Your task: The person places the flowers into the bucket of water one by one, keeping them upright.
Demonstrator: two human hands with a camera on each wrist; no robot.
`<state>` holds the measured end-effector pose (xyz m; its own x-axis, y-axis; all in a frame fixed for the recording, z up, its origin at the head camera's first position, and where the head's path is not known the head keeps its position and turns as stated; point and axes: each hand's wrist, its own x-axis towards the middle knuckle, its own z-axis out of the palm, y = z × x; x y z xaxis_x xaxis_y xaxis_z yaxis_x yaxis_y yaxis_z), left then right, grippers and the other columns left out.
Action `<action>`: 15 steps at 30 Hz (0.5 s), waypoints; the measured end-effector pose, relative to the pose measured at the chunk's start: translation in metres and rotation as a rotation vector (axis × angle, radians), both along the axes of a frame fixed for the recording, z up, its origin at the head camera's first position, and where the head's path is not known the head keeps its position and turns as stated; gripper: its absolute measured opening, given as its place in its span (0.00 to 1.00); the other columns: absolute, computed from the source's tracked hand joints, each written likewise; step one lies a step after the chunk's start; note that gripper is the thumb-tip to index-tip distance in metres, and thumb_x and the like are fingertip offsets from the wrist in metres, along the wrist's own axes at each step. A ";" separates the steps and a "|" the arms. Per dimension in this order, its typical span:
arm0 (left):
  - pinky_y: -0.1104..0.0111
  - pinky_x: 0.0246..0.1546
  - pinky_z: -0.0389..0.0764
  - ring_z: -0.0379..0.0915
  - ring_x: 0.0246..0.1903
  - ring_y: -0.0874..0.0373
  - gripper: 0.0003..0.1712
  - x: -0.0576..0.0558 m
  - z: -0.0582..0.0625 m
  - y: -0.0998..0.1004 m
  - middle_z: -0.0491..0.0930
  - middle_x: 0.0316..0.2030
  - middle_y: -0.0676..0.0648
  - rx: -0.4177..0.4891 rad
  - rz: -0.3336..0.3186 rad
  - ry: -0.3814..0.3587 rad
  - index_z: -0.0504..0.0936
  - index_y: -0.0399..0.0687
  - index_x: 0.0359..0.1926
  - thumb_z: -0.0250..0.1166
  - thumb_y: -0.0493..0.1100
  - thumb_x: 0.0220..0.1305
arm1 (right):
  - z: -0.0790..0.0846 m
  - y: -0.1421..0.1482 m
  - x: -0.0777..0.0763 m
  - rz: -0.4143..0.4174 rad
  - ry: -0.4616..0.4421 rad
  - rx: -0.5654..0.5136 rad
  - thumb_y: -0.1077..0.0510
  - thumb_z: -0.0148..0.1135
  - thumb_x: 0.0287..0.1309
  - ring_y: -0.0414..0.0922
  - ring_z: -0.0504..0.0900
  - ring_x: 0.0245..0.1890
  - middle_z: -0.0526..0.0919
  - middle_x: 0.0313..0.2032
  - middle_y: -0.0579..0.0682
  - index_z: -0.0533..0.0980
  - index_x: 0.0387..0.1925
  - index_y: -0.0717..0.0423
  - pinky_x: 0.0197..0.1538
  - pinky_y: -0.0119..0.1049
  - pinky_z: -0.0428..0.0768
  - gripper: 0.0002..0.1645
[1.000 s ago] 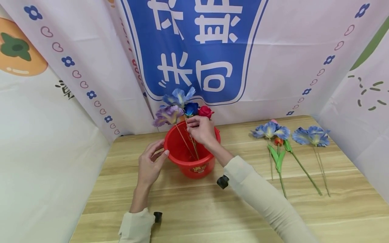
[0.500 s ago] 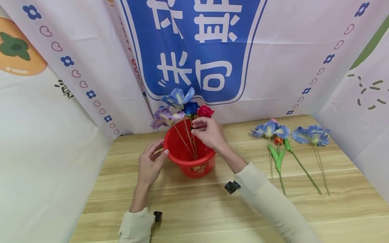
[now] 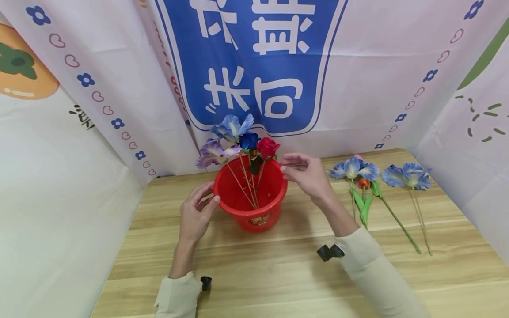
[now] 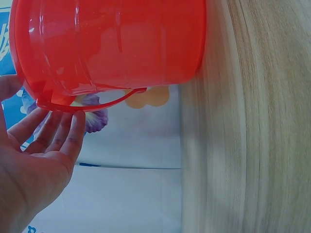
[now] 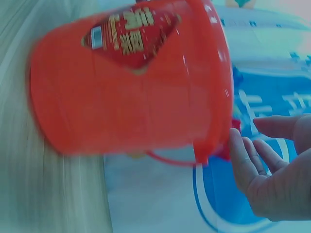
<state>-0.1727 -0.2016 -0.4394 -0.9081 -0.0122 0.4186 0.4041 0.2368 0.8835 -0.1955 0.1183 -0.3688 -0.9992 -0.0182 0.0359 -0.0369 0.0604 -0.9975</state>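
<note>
A red bucket (image 3: 254,216) stands upright on the wooden table. In it lean a blue iris (image 3: 232,127), a purple iris (image 3: 214,152), a blue rose (image 3: 249,141) and a red rose (image 3: 268,147), all artificial. My left hand (image 3: 195,216) holds the bucket's left rim; in the left wrist view its fingertips meet the rim near the red handle (image 4: 121,99). Just right of the bucket is my right hand (image 3: 310,176), holding nothing, with its fingers loosely bent. In the right wrist view its fingertips are close to the rim.
On the right lie two more blue irises (image 3: 353,169), an orange-red tulip (image 3: 363,183) and another green-stemmed flower (image 3: 397,221). A printed cloth (image 3: 366,97) hangs behind the table (image 3: 254,282).
My right hand has let go of the red rose and moved right, out of the bucket. The red rose now leans among the other flowers. My left hand has stayed on the rim.
</note>
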 end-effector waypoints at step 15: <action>0.74 0.57 0.87 0.83 0.56 0.64 0.25 0.000 -0.001 -0.002 0.82 0.63 0.37 -0.020 0.001 0.002 0.83 0.35 0.66 0.73 0.33 0.69 | -0.022 0.086 0.014 -0.106 0.008 -0.088 0.66 0.67 0.71 0.37 0.89 0.45 0.85 0.45 0.42 0.77 0.62 0.65 0.51 0.31 0.91 0.20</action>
